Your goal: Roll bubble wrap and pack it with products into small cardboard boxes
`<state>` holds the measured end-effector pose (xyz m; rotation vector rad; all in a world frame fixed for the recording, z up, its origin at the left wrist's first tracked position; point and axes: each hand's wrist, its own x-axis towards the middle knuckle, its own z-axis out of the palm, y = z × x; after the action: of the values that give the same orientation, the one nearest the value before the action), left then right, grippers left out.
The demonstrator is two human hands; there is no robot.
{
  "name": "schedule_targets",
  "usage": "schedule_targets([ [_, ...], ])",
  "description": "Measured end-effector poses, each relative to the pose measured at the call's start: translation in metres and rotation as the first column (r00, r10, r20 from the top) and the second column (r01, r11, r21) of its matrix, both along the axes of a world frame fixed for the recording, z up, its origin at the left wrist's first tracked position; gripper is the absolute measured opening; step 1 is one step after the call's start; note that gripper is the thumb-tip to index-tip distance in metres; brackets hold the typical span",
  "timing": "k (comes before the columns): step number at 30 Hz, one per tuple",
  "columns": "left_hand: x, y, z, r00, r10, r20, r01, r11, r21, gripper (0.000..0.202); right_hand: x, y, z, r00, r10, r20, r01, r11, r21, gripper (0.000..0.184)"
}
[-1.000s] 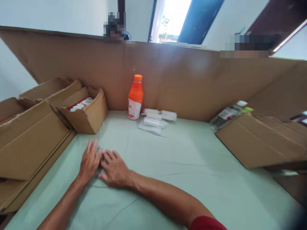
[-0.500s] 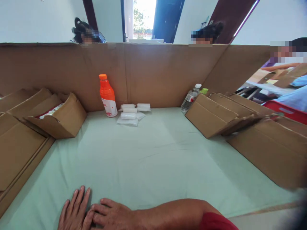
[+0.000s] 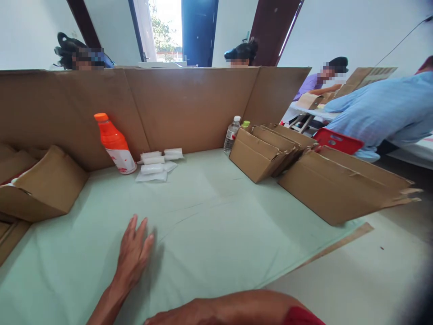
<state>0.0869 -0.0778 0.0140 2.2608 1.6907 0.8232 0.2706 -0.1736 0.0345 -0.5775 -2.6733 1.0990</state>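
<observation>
The left hand (image 3: 132, 256) has its fingers spread and free, over the green cloth (image 3: 216, 234); whether they touch it is unclear. The right hand (image 3: 164, 317) is mostly cut off at the bottom edge, so I cannot tell how its fingers are. Farther out, white packets (image 3: 152, 169) lie on the cloth, beside 1 orange bottle (image 3: 114, 143) standing near the cardboard wall (image 3: 189, 106). Right of these, 1 clear bottle (image 3: 230, 137) stands beside cardboard boxes (image 3: 253, 155).

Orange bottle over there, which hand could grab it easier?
Probably the left hand: it's open, stretched forward and nearer the orange bottle. The right hand is farther back, mostly cut off by the picture's bottom edge.
</observation>
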Motion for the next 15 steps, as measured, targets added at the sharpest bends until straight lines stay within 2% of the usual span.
schedule_targets([
  [3,0.064,0.034,0.012,0.991,-0.131,-0.020,0.132,0.991,0.012,0.052,0.025,-0.002,0.008,1.000,-0.010,-0.004,0.010,0.992,-0.127,0.020],
  [5,0.099,0.040,0.013,0.973,-0.216,-0.080,0.214,0.976,-0.040,0.051,0.053,-0.002,0.020,0.993,-0.115,-0.014,0.110,0.974,-0.196,0.028],
  [7,0.126,0.031,0.011,0.941,-0.304,-0.150,0.289,0.951,-0.112,0.051,0.088,0.000,0.037,0.953,-0.301,-0.032,0.288,0.935,-0.208,0.036],
  [9,0.143,0.009,0.009,0.890,-0.411,-0.199,0.381,0.908,-0.172,0.054,0.127,0.009,0.058,0.868,-0.493,-0.065,0.485,0.868,-0.106,0.034],
  [11,0.153,-0.020,0.009,0.820,-0.534,-0.205,0.494,0.842,-0.216,0.059,0.169,0.029,0.081,0.754,-0.646,-0.115,0.656,0.750,0.088,0.028],
  [12,0.155,-0.036,0.009,0.779,-0.598,-0.191,0.556,0.798,-0.232,0.062,0.191,0.044,0.093,0.681,-0.718,-0.145,0.731,0.652,0.203,0.028],
  [13,0.156,-0.050,0.011,0.737,-0.655,-0.169,0.613,0.752,-0.242,0.065,0.213,0.061,0.104,0.596,-0.782,-0.182,0.786,0.523,0.328,0.028],
  [15,0.157,-0.075,0.012,0.659,-0.741,-0.128,0.703,0.668,-0.243,0.072,0.257,0.102,0.124,0.448,-0.856,-0.257,0.798,0.253,0.547,0.032],
])
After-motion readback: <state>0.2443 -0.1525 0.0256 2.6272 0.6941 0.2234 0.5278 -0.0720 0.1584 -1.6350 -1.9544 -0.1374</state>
